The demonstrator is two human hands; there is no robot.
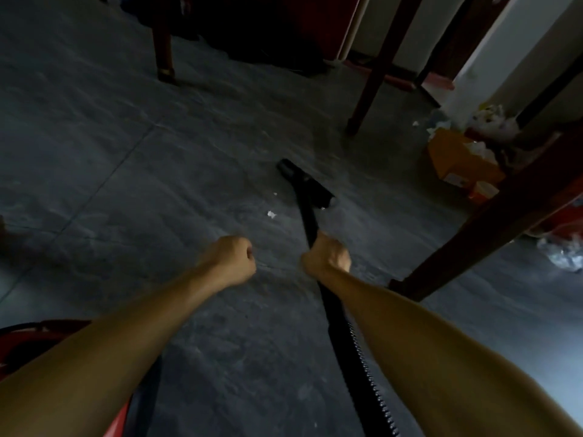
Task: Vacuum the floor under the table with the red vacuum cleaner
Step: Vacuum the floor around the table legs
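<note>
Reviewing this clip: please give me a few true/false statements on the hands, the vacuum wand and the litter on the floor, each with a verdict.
1. The right hand grips the black wand. True.
2. The left hand holds the wand too. False: it is a curled fist holding nothing, clear of the wand.
3. The floor nozzle rests on top of the orange box. False: it is down on the grey floor, left of the box.
4. A white scrap lies on the floor just left of the wand. True.
5. The ribbed hose runs back beside the right forearm. True.
</note>
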